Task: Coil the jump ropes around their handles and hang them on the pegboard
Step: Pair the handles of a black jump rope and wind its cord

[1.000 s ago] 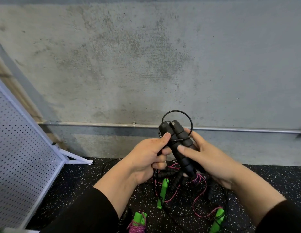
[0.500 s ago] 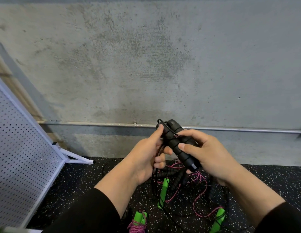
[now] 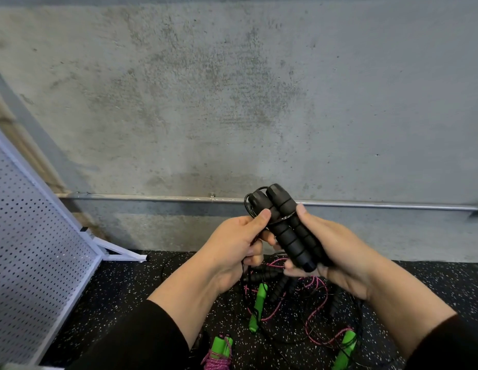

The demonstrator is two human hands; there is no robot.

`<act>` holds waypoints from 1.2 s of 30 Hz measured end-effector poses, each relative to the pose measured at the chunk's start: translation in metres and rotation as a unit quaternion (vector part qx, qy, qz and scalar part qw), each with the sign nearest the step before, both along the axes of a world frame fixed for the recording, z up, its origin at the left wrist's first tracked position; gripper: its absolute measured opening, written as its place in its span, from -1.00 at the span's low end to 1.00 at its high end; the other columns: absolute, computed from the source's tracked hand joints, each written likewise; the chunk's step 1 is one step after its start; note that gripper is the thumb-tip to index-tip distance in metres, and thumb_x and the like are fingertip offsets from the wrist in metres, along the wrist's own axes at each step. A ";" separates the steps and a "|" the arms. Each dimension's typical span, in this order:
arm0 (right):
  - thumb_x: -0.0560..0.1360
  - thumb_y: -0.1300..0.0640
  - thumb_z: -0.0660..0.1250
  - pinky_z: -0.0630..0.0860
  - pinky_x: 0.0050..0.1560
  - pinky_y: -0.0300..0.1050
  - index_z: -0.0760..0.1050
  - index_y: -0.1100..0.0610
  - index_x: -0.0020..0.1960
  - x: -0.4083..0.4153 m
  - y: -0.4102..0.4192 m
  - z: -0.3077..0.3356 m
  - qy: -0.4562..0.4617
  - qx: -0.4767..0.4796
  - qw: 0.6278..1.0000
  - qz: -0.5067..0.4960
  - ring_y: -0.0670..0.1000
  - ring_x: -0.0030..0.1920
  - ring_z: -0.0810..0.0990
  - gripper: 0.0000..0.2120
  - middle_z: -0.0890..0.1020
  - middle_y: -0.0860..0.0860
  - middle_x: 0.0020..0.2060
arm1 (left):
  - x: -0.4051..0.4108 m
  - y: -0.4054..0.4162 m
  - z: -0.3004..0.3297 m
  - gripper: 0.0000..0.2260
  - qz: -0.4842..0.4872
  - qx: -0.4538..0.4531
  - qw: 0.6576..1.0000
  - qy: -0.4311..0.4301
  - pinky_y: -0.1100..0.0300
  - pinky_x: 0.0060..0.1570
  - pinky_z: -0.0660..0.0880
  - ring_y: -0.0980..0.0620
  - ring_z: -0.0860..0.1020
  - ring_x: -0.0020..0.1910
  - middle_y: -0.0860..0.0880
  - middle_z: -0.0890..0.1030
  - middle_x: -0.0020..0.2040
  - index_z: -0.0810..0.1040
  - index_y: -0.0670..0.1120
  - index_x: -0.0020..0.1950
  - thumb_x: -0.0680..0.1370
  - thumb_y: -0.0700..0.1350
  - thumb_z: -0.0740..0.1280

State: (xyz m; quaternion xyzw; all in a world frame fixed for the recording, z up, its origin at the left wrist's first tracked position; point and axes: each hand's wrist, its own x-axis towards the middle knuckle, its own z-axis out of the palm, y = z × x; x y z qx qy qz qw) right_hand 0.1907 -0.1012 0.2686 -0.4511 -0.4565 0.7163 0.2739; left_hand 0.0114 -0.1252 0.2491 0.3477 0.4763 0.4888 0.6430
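Head view: right hand (image 3: 336,249) grips both black handles (image 3: 288,228) (side by side), left hand (image 3: 232,244) pinching the cord (image 3: 248,206).

Wall: bare grey concrete wall (image 3: 232,89) filled the far side, mottled with darker patches
Pipe: a thin metal conduit (image 3: 152,197) ran level along it, low down
Floor: black rubber floor (image 3: 131,289) flecked white; it met the wall's foot

right hand (image 3: 336,247) grips black handles (image 3: 288,225) | left hand (image 3: 232,244) pinches cord (image 3: 249,209)
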 end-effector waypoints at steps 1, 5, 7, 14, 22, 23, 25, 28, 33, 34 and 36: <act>0.53 -0.27 0.28 0.69 -0.02 0.17 0.63 0.08 0.19 0.001 -0.001 0.001 0.000 -0.008 1.000 0.021 0.14 -0.22 0.62 -0.52 0.68 0.28 0.09 | 0.001 0.000 0.000 -0.72 -0.004 0.002 1.000 0.006 0.29 -0.51 0.15 0.15 0.19 -0.55 -0.06 0.55 -0.31 0.47 -0.13 -0.15 0.67 0.01 0.28; 0.52 -0.30 0.30 0.66 -0.26 -0.04 0.63 0.03 0.15 0.004 0.000 0.003 -0.032 0.014 0.999 0.029 0.10 -0.27 0.61 -0.55 0.70 0.21 -0.02 | 0.001 -0.002 0.000 -0.73 -0.017 0.011 0.999 0.033 0.29 -0.49 0.17 0.14 0.20 -0.53 -0.05 0.57 -0.31 0.48 -0.13 -0.15 0.66 0.01 0.29; 0.52 -0.31 0.30 0.60 -0.33 -0.12 0.61 0.03 0.17 0.005 -0.001 0.004 -0.050 0.039 0.997 0.032 0.09 -0.31 0.58 -0.54 0.69 0.19 -0.06 | 0.001 -0.003 0.000 -0.74 -0.023 0.014 0.999 0.043 0.29 -0.49 0.20 0.13 0.19 -0.51 -0.05 0.58 -0.30 0.49 -0.14 -0.14 0.65 0.00 0.30; 0.52 -0.13 0.41 0.50 -0.44 -0.16 0.66 -0.01 -0.03 0.006 -0.001 0.004 -0.077 0.085 0.993 -0.010 0.12 -0.41 0.55 -0.80 0.70 0.23 -0.19 | 0.000 -0.004 -0.002 -0.76 -0.039 0.025 0.993 0.108 0.27 -0.48 0.21 0.10 0.19 -0.50 -0.09 0.53 -0.27 0.50 -0.11 -0.11 0.64 0.02 0.34; 0.49 -0.03 0.48 0.40 -0.38 -0.13 0.65 -0.17 -0.11 0.015 0.015 0.000 -0.234 0.309 0.918 -0.089 -0.01 -0.45 0.48 -0.96 0.52 -0.07 -0.45 | -0.001 -0.005 0.003 -0.50 -0.079 -0.060 0.982 0.158 0.26 -0.50 0.09 0.13 0.10 -0.50 0.08 0.24 -0.44 0.64 -0.19 0.17 0.65 0.24 0.21; 0.48 -0.07 0.48 0.39 -0.35 -0.12 0.63 -0.23 -0.09 0.017 0.015 0.000 -0.273 0.339 0.896 -0.081 -0.06 -0.44 0.46 -0.94 0.51 -0.12 -0.46 | -0.002 -0.004 0.003 -0.48 -0.073 -0.071 0.985 0.138 0.26 -0.51 0.08 0.14 0.10 -0.50 0.08 0.24 -0.43 0.63 -0.19 0.19 0.65 0.25 0.20; 0.47 -0.16 0.46 0.47 -0.27 -0.11 0.58 -0.31 0.04 0.018 0.013 -0.001 -0.360 0.374 0.852 -0.062 -0.13 -0.34 0.52 -0.84 0.58 -0.17 -0.38 | -0.004 -0.002 0.002 -0.43 -0.062 -0.097 0.988 0.102 0.27 -0.52 0.06 0.15 0.10 -0.52 0.08 0.29 -0.41 0.62 -0.21 0.23 0.63 0.27 0.20; 0.46 -0.28 0.38 0.57 -0.11 -0.02 0.45 -0.35 0.33 0.015 0.011 -0.008 -0.482 0.435 0.760 -0.037 -0.01 -0.09 0.61 -0.56 0.64 -0.14 -0.14 | -0.004 0.000 0.001 -0.35 -0.052 -0.120 0.990 0.052 0.29 -0.56 0.07 0.17 0.13 -0.54 0.06 0.38 -0.38 0.58 -0.25 0.26 0.58 0.33 0.23; 0.48 -0.24 0.39 0.49 -0.04 -0.05 0.32 -0.25 0.49 -0.001 0.004 -0.028 -0.521 0.542 0.656 0.066 0.01 -0.02 0.45 -0.39 0.46 -0.08 -0.04 | 0.003 -0.002 -0.002 -0.47 -0.027 -0.132 0.991 0.023 0.31 -0.59 0.07 0.16 0.12 -0.56 0.03 0.41 -0.38 0.50 -0.10 0.12 0.52 0.37 0.30; 0.49 -0.23 0.39 0.47 0.00 -0.06 0.28 -0.25 0.50 -0.003 0.002 -0.031 -0.510 0.552 0.654 0.084 0.01 0.00 0.42 -0.38 0.44 -0.06 -0.01 | 0.003 -0.003 -0.005 -0.51 -0.009 -0.134 0.991 0.029 0.30 -0.59 0.07 0.16 0.13 -0.56 0.03 0.41 -0.38 0.50 -0.09 0.10 0.54 0.34 0.31; 0.50 -0.26 0.37 0.41 0.09 -0.12 0.18 -0.29 0.54 -0.003 0.004 -0.031 -0.483 0.539 0.681 0.117 -0.01 0.08 0.38 -0.32 0.40 -0.06 0.08 | 0.001 -0.001 -0.011 -0.61 0.035 -0.123 0.991 0.036 0.30 -0.59 0.07 0.16 0.14 -0.56 0.02 0.41 -0.39 0.49 -0.09 0.05 0.59 0.25 0.32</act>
